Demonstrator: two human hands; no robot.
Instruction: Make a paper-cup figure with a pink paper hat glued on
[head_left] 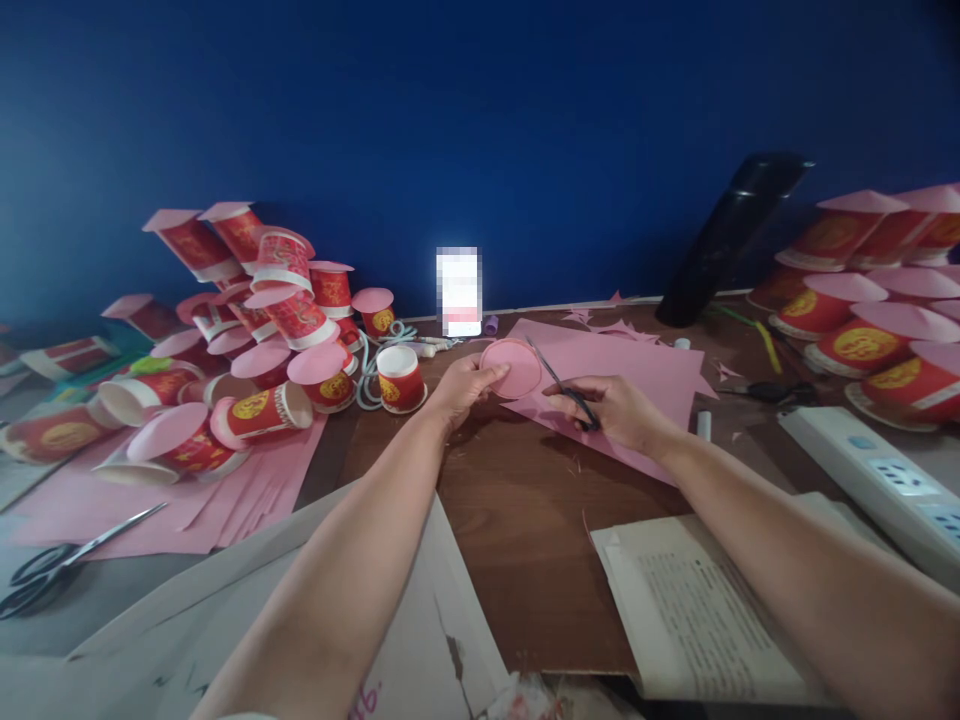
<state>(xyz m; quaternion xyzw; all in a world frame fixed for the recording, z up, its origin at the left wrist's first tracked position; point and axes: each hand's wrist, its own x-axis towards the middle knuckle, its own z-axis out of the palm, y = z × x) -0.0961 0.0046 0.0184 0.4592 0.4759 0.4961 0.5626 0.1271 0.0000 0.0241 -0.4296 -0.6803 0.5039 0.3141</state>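
Note:
Between thumb and fingers, my left hand (469,388) pinches a round pink paper disc (517,372) by its left edge. My right hand (611,408) grips a pair of dark-handled scissors (561,382), whose blade points up and left beside the disc's right edge. Under and behind the scissors lies a large pink paper sheet (645,365) with a cut edge. A red paper cup (400,380) with a gold emblem stands upright just left of my left hand.
Red cups with pink paper tops (292,315) pile up at left, and more cups (877,335) at right. Other scissors (67,560) lie on pink sheets. A lit phone (459,290), black bottle (720,240), power strip (870,470) and open book (697,600) surround the brown table.

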